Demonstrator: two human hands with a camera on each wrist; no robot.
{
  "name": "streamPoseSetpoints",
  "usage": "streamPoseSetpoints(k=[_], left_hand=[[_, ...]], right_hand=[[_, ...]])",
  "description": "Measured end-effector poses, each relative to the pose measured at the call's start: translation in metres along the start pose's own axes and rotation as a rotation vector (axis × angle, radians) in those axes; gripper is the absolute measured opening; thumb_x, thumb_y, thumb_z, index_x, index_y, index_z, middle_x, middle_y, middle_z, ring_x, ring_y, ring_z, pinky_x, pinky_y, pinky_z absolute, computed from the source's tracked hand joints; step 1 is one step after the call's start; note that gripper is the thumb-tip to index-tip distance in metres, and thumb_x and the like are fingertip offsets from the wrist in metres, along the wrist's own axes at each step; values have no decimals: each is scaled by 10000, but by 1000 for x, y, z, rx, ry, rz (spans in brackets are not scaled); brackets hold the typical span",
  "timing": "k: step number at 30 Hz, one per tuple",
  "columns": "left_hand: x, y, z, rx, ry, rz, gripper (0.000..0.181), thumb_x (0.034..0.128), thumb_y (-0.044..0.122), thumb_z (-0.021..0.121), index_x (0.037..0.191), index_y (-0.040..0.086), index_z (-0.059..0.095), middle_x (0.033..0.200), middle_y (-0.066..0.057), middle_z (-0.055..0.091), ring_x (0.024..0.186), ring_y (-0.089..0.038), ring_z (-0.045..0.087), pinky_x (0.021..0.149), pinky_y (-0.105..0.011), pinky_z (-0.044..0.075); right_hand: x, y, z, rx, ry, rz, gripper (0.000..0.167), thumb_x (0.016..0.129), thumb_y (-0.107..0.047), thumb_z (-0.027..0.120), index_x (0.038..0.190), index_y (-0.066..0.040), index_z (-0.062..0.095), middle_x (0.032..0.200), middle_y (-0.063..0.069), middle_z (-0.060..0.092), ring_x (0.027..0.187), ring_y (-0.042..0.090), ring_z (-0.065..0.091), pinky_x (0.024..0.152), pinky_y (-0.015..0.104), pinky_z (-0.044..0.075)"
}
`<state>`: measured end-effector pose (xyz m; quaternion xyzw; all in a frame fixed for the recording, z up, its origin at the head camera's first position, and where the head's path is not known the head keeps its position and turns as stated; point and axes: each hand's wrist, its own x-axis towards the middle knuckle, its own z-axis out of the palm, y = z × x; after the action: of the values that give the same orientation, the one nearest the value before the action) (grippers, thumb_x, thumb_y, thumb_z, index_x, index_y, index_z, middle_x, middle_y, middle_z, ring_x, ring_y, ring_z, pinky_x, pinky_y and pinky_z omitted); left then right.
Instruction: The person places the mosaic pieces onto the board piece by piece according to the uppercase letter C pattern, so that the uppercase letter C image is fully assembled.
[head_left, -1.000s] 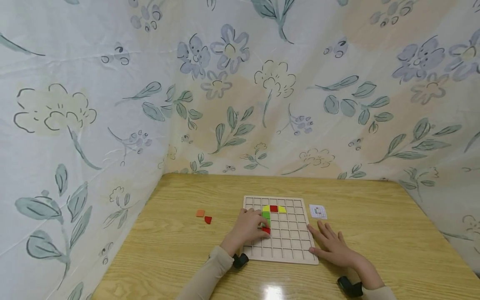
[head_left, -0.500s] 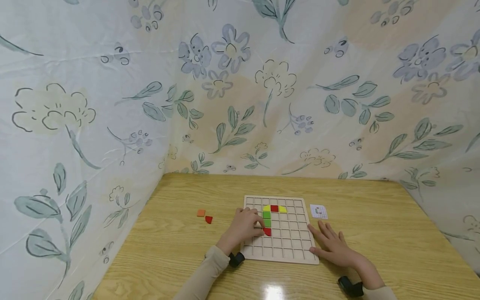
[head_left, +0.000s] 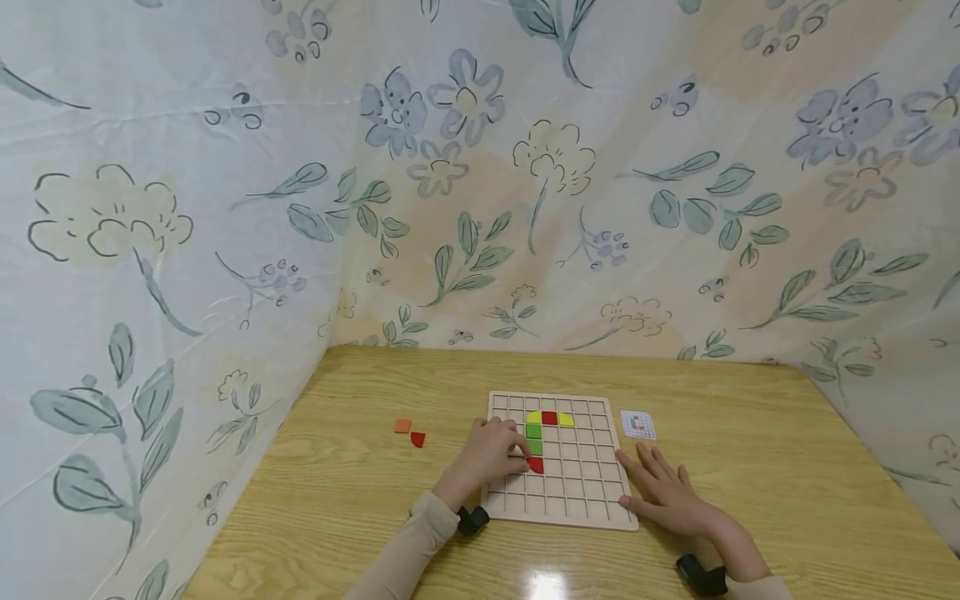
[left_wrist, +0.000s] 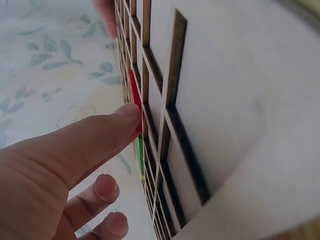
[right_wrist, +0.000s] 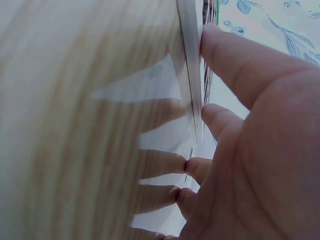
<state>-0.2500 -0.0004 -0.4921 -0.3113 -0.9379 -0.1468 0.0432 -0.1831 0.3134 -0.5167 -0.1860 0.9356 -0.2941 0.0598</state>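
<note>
My left hand (head_left: 491, 450) is over the left side of a pale wooden grid board (head_left: 585, 500). Its thumb and index finger pinch the edge of a red quarter-circle tile (head_left: 536, 466) lying in the grid. In the left wrist view, the thumb tip rests on that red tile (left_wrist: 134, 90); the index finger is mostly hidden behind it. Two green square tiles (head_left: 534, 439) run up from the red one to a row of a yellow tile (head_left: 533, 417), a red square (head_left: 550, 418) and another yellow tile (head_left: 566, 420). My right hand (head_left: 667, 496) lies spread, fingertips touching the board's right edge.
An orange square tile (head_left: 402, 426) and a loose red quarter-circle tile (head_left: 417, 439) lie on the wooden table (head_left: 337, 500) left of the board. A small patterned card (head_left: 638, 424) sits at the board's right. Floral cloth (head_left: 525, 208) surrounds the table's back and sides.
My left hand has shifted slightly left, uncovering more of the red tile and the green squares. In the last half second it has barely moved. My right hand stays at the board's edge.
</note>
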Motion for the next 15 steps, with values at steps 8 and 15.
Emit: streamPoseSetpoints(k=[8,15], left_hand=[[0,-5,-2,-60,-4,-36,74,765,344,741,827,305,734,711,117,491,683,-73,403,769,-381,309],[-5,-15,-8,-92,23,-70,107,760,354,751,848,294,741,712,135,521,685,-60,429,819,-418,335]], right_hand=[[-2,3,3,46,37,-55,646,890,-351,583,1447,-145,327,1449,368,127,1299,593,8,872,769,-73],[-2,10,5,78,39,-86,649,897,-357,574,1459,-182,300,1454,368,96,1313,568,-48,860,763,-119]])
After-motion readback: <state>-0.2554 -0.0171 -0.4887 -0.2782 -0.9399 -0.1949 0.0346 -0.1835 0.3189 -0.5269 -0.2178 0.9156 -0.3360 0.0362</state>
